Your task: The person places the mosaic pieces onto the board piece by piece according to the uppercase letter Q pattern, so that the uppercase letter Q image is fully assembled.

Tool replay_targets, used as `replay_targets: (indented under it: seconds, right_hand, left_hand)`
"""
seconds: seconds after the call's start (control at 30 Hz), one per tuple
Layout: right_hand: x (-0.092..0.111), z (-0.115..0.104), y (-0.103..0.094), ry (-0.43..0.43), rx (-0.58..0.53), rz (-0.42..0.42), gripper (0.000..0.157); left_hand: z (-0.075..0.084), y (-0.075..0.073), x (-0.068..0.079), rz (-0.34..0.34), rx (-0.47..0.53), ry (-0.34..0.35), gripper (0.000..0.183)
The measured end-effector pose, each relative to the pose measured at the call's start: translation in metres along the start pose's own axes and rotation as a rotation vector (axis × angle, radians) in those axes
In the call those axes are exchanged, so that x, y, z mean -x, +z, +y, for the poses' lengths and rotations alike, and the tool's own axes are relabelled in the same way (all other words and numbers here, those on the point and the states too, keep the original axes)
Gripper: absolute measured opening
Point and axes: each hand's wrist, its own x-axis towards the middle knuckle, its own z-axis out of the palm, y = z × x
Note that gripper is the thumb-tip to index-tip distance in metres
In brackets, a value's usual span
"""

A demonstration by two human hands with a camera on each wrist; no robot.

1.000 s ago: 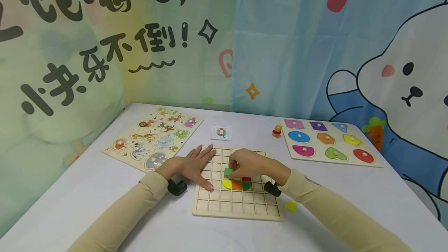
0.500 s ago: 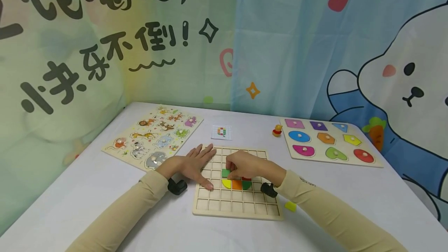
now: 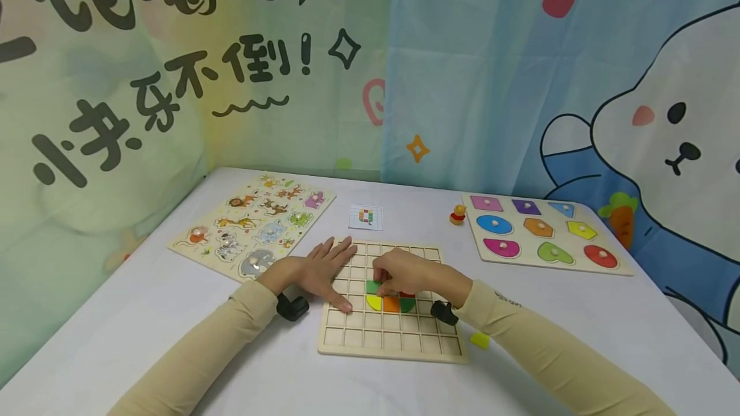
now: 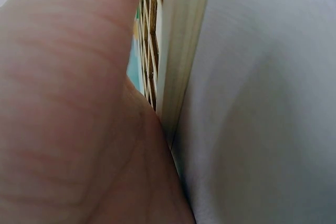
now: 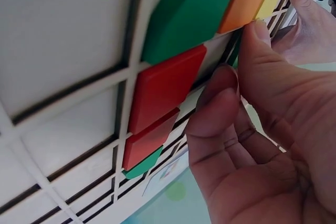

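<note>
A wooden grid board (image 3: 393, 343) lies on the white table. My left hand (image 3: 317, 278) rests on its left edge with fingers spread; in the left wrist view the thumb (image 4: 63, 87) fills much of the picture beside the board's edge. With thumb and forefinger, my right hand (image 3: 413, 271) pinches a green square tile (image 3: 371, 286) at a cell left of the middle. Below that cell sit a yellow rounded tile (image 3: 374, 303), an orange tile (image 3: 391, 305) and a green rounded tile (image 3: 408, 305). The right wrist view shows red tiles (image 5: 168, 90) in line beyond the green one.
Off the board's right edge lies a loose yellow tile (image 3: 480, 340). Behind the board are a pattern card (image 3: 366, 217) and a small duck-like toy (image 3: 457, 216). An animal puzzle (image 3: 254, 226) lies back left, a shape puzzle (image 3: 543, 234) back right.
The right hand has shifted slightly left with the green square tile, which now lies level in line with its cell. The left hand has stayed put.
</note>
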Motion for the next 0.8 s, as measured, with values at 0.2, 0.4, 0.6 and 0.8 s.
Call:
replay_targets:
  seconds: [0.2, 0.4, 0.6, 0.8]
  right_hand:
    - [0.0, 0.001, 0.0, -0.005, 0.012, -0.003, 0.008]
    - [0.002, 0.0, -0.002, 0.004, 0.042, 0.017, 0.01]
    - [0.007, -0.001, -0.003, -0.013, 0.052, 0.048, 0.014]
    - [0.017, 0.007, -0.004, -0.088, 0.062, 0.076, 0.007]
  left_hand:
    - [-0.003, 0.003, -0.003, 0.006, -0.017, 0.0, 0.126]
    - [-0.004, 0.005, -0.003, 0.02, -0.011, -0.007, 0.126]
    - [-0.003, 0.003, -0.001, 0.007, 0.002, 0.005, 0.127]
    - [0.0, 0.001, -0.001, -0.001, -0.016, 0.0, 0.124]
